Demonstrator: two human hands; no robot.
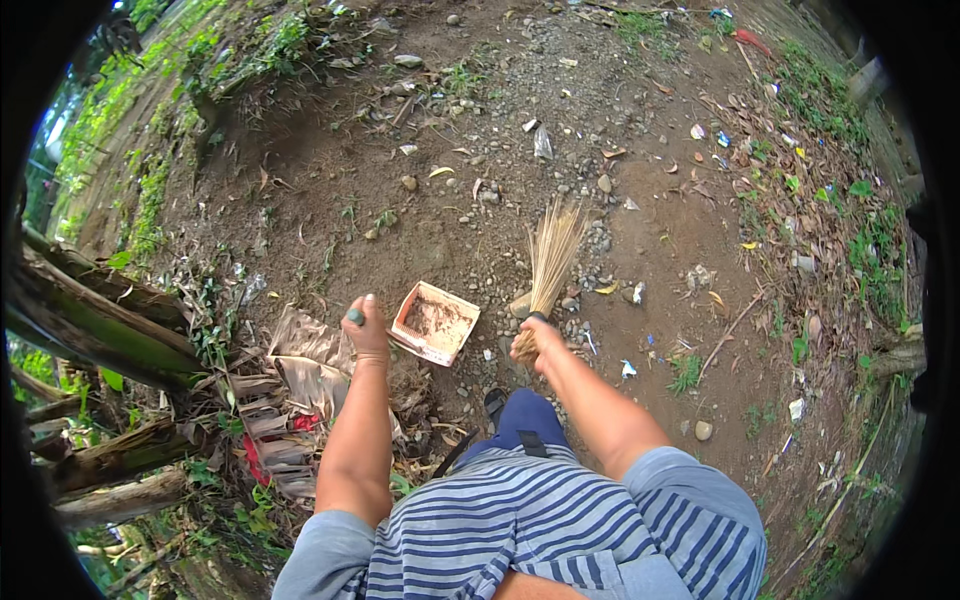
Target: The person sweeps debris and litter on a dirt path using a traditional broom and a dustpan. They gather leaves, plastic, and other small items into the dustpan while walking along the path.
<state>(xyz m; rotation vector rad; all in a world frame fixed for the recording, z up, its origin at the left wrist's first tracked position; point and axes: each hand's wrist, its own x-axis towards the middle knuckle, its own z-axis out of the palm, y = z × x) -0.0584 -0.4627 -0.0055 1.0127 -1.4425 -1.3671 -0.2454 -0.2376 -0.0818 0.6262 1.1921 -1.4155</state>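
Note:
My right hand (pixel 538 342) is closed round the bound grip of a stick broom (pixel 556 255). Its pale bristles fan out away from me over the gravel. Left of it, my left hand (pixel 368 332) is wrapped round an upright handle, whose rounded green end (pixel 355 316) shows at the fist. This looks like the handle of the dustpan, though the join is hidden. Just right of that fist is the dustpan (pixel 472 318), a shallow, box-shaped pale orange pan with brown dirt and bits of litter inside. A gap of ground separates broom and pan.
Dirt and gravel with stones (pixel 704 430), scattered litter and a clear plastic scrap (pixel 543 142) surround me. Thick plant stems (pixel 110 320) and dry leaves (pixel 312 370) crowd the left. Leaf litter and weeds line the right. One sandalled foot (pixel 495 403) shows below the broom.

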